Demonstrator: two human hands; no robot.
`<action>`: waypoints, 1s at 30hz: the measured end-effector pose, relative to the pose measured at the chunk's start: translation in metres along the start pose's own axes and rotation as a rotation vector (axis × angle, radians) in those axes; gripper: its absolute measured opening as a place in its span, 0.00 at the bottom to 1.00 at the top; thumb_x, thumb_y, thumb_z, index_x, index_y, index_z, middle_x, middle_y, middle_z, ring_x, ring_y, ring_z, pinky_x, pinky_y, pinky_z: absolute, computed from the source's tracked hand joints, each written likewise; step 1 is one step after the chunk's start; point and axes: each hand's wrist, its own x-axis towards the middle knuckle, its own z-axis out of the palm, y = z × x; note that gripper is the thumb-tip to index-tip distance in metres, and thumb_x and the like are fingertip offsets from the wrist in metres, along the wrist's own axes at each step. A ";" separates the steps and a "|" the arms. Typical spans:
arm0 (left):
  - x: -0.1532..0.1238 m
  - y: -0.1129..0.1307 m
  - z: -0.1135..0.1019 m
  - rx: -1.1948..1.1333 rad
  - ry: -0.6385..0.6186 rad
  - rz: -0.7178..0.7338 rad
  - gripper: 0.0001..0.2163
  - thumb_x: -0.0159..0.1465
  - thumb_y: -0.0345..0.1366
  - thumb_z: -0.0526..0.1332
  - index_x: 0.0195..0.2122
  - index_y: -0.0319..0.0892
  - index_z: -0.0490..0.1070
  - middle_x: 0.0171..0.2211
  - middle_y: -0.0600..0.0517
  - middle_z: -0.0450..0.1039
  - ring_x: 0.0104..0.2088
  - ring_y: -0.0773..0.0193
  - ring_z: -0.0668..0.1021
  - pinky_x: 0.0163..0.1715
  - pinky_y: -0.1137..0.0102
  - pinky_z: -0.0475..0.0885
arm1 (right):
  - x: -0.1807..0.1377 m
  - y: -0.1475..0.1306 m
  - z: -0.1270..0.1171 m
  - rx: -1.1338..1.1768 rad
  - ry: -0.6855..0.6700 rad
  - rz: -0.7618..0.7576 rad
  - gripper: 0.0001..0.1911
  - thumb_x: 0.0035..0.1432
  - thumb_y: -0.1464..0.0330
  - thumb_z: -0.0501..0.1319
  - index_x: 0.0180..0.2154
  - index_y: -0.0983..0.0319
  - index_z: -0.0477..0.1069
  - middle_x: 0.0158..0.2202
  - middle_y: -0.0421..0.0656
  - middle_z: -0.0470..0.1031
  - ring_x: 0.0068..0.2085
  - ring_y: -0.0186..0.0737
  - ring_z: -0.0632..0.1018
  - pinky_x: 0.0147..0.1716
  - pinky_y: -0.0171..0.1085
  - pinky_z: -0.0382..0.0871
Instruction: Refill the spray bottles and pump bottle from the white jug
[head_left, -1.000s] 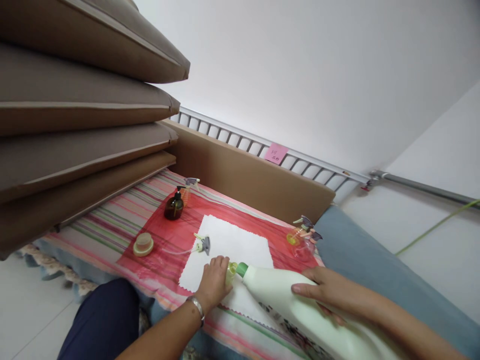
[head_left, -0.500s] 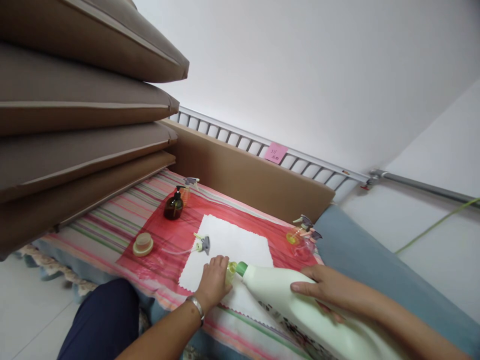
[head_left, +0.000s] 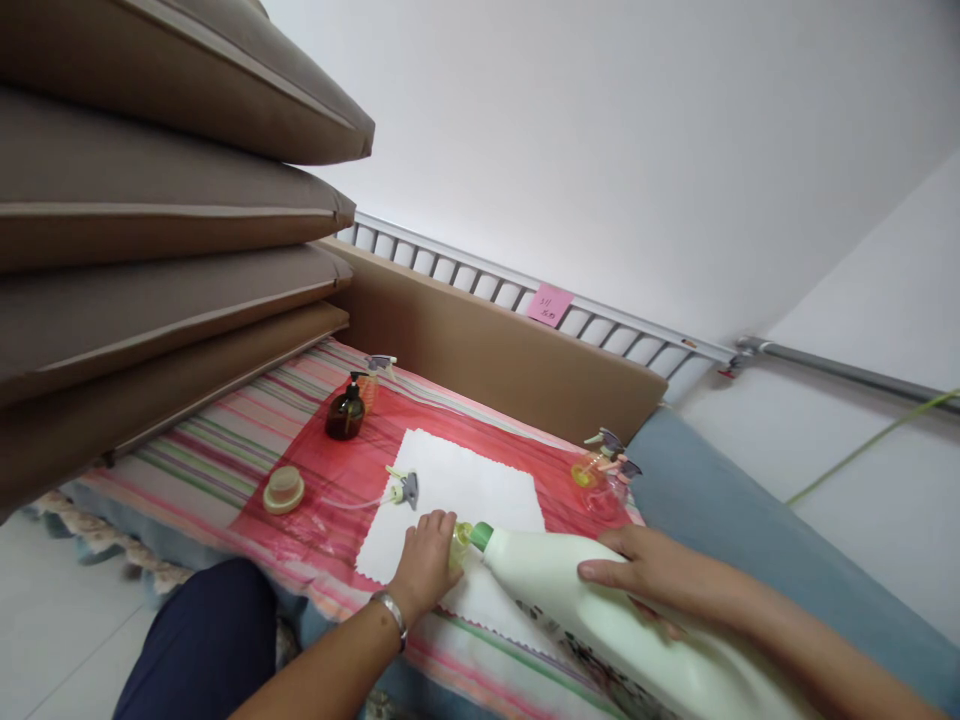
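Note:
My right hand point(head_left: 645, 575) grips a large white bottle point(head_left: 600, 620) with a green neck, tilted so that its mouth meets a small yellow-green bottle point(head_left: 460, 538). My left hand point(head_left: 425, 565) is closed round that small bottle, which rests on a white cloth point(head_left: 465, 490). A spray trigger head with a tube point(head_left: 401, 488) lies on the cloth's left edge, just above my left hand.
A brown pump bottle point(head_left: 346, 412) and a round yellow lid point(head_left: 284, 489) sit on the red sheet point(head_left: 315, 480) to the left. Small spray bottles point(head_left: 604, 465) lie at the right. Stacked brown cushions point(head_left: 150, 200) overhang the left; a cardboard panel point(head_left: 487, 350) stands behind.
Hardly anything differs: both hands keep their hold, and the view has drifted slightly.

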 end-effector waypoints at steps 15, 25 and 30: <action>0.000 0.002 -0.002 -0.001 -0.024 -0.019 0.29 0.51 0.35 0.61 0.55 0.46 0.56 0.54 0.48 0.62 0.53 0.54 0.65 0.50 0.62 0.61 | -0.002 -0.005 -0.003 0.019 0.003 0.015 0.17 0.53 0.54 0.55 0.27 0.62 0.63 0.16 0.35 0.66 0.13 0.29 0.66 0.15 0.30 0.59; 0.000 0.001 -0.002 -0.003 -0.010 -0.018 0.29 0.50 0.35 0.62 0.54 0.45 0.57 0.53 0.49 0.63 0.52 0.55 0.65 0.50 0.63 0.62 | 0.000 -0.005 -0.003 -0.009 -0.024 -0.006 0.17 0.55 0.55 0.53 0.28 0.63 0.62 0.17 0.36 0.66 0.13 0.29 0.65 0.14 0.30 0.59; 0.000 0.000 0.000 -0.009 -0.004 -0.014 0.28 0.51 0.35 0.62 0.54 0.46 0.57 0.52 0.49 0.63 0.52 0.55 0.65 0.50 0.63 0.62 | -0.001 -0.005 -0.003 -0.012 -0.016 0.004 0.15 0.55 0.57 0.53 0.29 0.63 0.62 0.17 0.37 0.65 0.13 0.29 0.65 0.13 0.29 0.58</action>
